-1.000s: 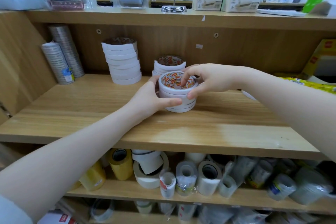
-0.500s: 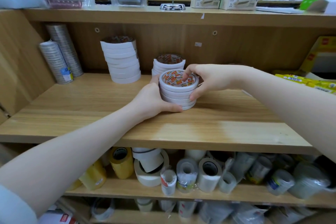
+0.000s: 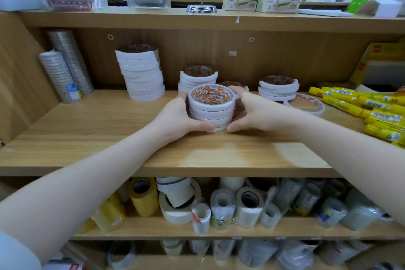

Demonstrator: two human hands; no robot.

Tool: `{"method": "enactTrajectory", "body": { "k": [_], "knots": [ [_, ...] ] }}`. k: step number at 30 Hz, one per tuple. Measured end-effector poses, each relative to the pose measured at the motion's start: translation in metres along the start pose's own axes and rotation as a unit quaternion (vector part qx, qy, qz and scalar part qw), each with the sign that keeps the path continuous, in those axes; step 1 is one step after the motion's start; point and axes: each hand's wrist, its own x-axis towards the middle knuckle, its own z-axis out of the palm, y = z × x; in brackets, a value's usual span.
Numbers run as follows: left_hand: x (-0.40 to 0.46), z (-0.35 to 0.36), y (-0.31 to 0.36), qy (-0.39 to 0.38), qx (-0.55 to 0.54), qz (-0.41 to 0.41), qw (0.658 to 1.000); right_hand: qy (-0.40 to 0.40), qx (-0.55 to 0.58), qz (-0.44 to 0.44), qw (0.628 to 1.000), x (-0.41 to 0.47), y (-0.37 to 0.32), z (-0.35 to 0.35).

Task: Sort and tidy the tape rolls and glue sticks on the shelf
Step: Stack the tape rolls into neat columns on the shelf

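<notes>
A short stack of white tape rolls (image 3: 211, 107) with an orange-printed core label stands on the wooden shelf (image 3: 109, 133). My left hand (image 3: 177, 118) grips its left side, thumb curled along the bottom roll. My right hand (image 3: 252, 114) grips its right side the same way. Behind stand a tall stack of white rolls (image 3: 141, 74), a lower stack (image 3: 198, 78) and another low stack (image 3: 278, 87). A single thin roll (image 3: 305, 104) lies flat at the right. Yellow glue sticks (image 3: 361, 107) lie in a loose pile at the far right.
Two wrapped columns of clear tape (image 3: 65, 68) lean in the shelf's left corner. A yellow box (image 3: 381, 61) stands at the back right. The shelf below (image 3: 219, 230) holds several mixed tape rolls. Boxes and cases sit on the top board (image 3: 219, 22).
My right hand came off the top of the stack and now grips its right side. The view has shifted, showing the low stack, single roll and glue sticks at the right.
</notes>
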Motion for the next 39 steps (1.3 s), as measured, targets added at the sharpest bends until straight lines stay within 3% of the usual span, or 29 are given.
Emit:
{"method": "enactTrajectory", "body": {
  "k": [3,9,17,22,26,29,32,34,36,39],
  "knots": [
    [-0.003,0.002,0.002,0.009,0.026,0.011,1.0,0.039,-0.016,-0.013,0.999,0.003,-0.007,0.007],
    [-0.009,0.002,0.001,0.034,0.112,0.018,0.993,0.04,-0.025,-0.038,0.998,0.005,-0.016,-0.001],
    [0.02,-0.032,0.018,0.136,0.06,0.037,0.988,0.107,0.043,-0.094,0.989,0.031,-0.037,-0.033],
    [0.054,-0.036,0.018,0.142,0.029,0.051,0.988,0.124,0.026,-0.05,0.991,0.061,-0.036,-0.039],
    [0.076,-0.029,0.009,0.121,0.08,-0.031,0.989,0.156,-0.039,0.03,0.987,0.077,-0.035,-0.032],
    [0.072,-0.03,-0.009,0.095,0.088,-0.062,0.99,0.189,-0.055,0.043,0.98,0.079,-0.035,-0.025],
    [0.056,-0.033,-0.031,0.007,0.253,-0.05,0.966,0.249,-0.13,-0.001,0.96,0.078,-0.031,-0.013],
    [0.049,-0.037,-0.036,-0.01,0.319,-0.019,0.948,0.293,-0.196,-0.059,0.934,0.077,-0.032,-0.001],
    [0.048,-0.039,-0.036,0.006,0.327,0.014,0.945,0.326,-0.26,-0.129,0.9,0.08,-0.033,0.006],
    [0.059,-0.035,-0.034,0.041,0.288,0.044,0.956,0.33,-0.291,-0.152,0.885,0.089,-0.033,0.005]
  ]
}}
